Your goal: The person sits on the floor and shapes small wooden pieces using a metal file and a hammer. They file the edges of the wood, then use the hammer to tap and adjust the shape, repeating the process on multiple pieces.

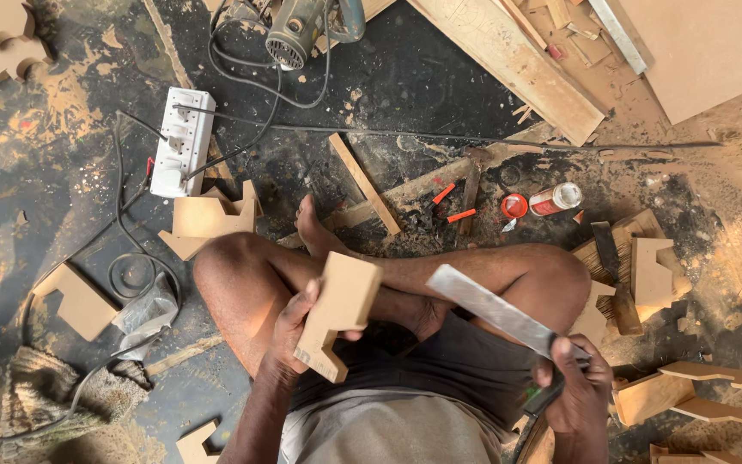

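Note:
I sit cross-legged on the workshop floor. My left hand (292, 331) grips a cut piece of tan board (339, 311) with a notched lower end, held upright over my lap. My right hand (575, 388) holds a flat metal file (489, 308) by its handle. The blade points up and to the left, toward the board piece but apart from it.
A white power strip (180, 142) with cables lies at the upper left, a power tool (301, 30) at the top. Cut board shapes (208, 219) lie left, others (653, 271) right. A small bottle (556, 198), its orange cap (513, 206), planks (508, 60) and sawdust lie around.

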